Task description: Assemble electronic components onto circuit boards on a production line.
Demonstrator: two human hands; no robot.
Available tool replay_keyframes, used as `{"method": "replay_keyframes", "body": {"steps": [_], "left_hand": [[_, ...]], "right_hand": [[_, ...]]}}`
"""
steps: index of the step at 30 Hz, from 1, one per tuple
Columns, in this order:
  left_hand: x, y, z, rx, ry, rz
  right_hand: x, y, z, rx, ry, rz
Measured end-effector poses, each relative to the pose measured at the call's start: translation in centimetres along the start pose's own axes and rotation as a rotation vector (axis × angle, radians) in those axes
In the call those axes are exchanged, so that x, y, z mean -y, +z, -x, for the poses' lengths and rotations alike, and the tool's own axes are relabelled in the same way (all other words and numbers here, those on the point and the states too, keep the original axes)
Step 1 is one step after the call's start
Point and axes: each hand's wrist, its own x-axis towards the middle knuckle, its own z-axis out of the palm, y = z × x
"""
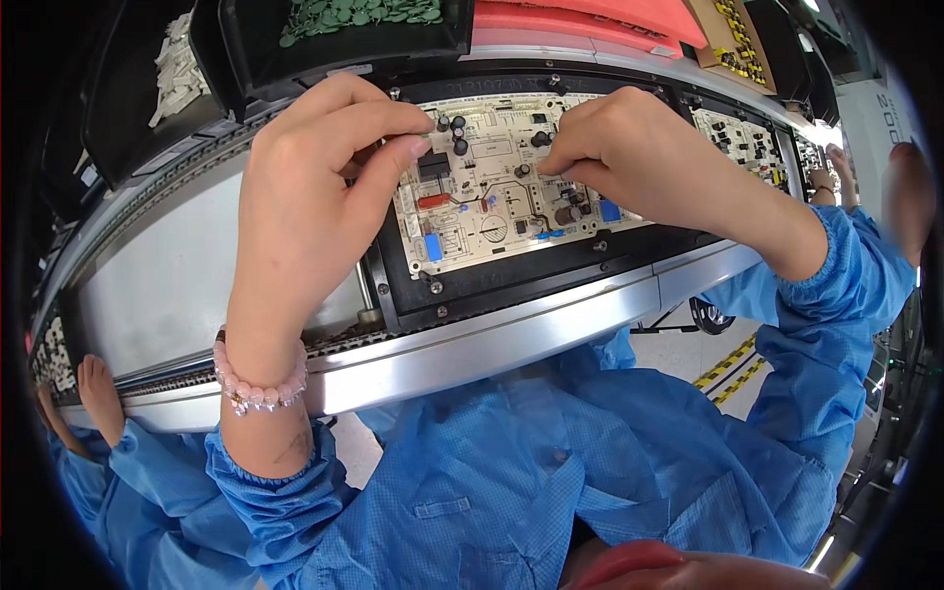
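A cream circuit board (467,258) lies in a black carrier frame (511,293) on the conveyor before me. Over its upper left corner is my left hand (320,172), thumb and forefinger brought together in a pinch. Whatever may be between those tips is too small to name. My right hand (629,147) reaches over the board's right half, its fingers also pinched close to the surface, and their contents are hidden. Round black capacitors (459,146), a black block component (433,165), a red component (434,201) and a blue block (433,247) stand on the board.
Beyond the conveyor are a black bin (393,41) of green discs, white parts (179,74), red sheets (600,22) and a box of yellow-and-black parts (739,44). A metal rail (492,344) runs along the front. Other people's hands (98,395) show at both sides.
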Motion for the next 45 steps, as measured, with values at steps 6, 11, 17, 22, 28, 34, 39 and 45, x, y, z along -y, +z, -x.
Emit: {"method": "replay_keyframes", "body": {"steps": [6,11,17,22,28,34,39,45], "left_hand": [[0.5,0.1,0.0,-0.088,0.026,0.003],[0.6,-0.1,0.2,-0.086,0.017,0.014],[1.0,-0.1,0.2,-0.09,0.073,-0.012],[1.3,-0.2,0.6,-0.086,0.055,-0.021],[1.1,-0.5,0.4,-0.084,0.07,-0.032],[1.0,-1.3,0.5,-0.077,0.077,-0.052],[1.2,-1.5,0.5,-0.066,0.068,-0.041],[1.1,-1.9,0.1,-0.017,0.045,-0.114]], "right_hand": [[1.1,0.0,-0.7,0.052,0.035,0.159],[0.7,-0.2,-0.5,0.131,0.041,0.154],[2.9,-0.6,-0.8,0.259,0.069,0.469],[2.3,-0.1,-0.9,0.255,0.026,0.43],[2.3,-0.4,-0.6,0.256,-0.027,0.405],[1.0,-0.3,-1.1,0.19,0.073,0.218],[-0.3,-0.7,-0.7,0.173,0.072,0.019],[0.5,-2.0,-1.9,0.299,0.2,-0.082]]}}
